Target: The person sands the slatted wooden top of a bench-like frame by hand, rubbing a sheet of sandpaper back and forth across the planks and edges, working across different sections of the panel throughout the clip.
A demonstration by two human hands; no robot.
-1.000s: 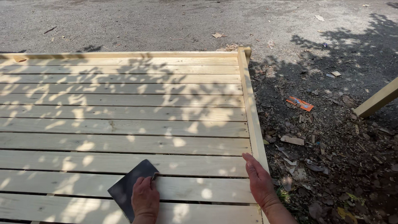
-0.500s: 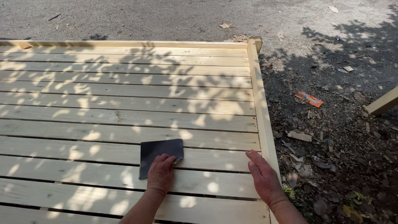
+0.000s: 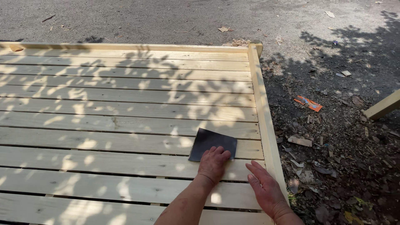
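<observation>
Sandpaper (image 3: 210, 142), a dark square sheet, lies flat on the slatted pale-wood platform (image 3: 125, 108), near its right edge rail (image 3: 264, 121) and across two of the boards. Going from big to small, I see the platform filling most of my view, dappled with leaf shadow, and grey gravel ground (image 3: 166, 21) beyond it. To the right lies dark soil littered with wood chips, an orange scrap (image 3: 308, 103) and the end of a pale timber piece (image 3: 383, 106). My left hand (image 3: 213, 163) presses palm-down on the sheet's near edge, fingers spread flat on it, not curled around it. My right hand (image 3: 264, 189) rests open and flat on a board just beside the rail, holding nothing.
</observation>
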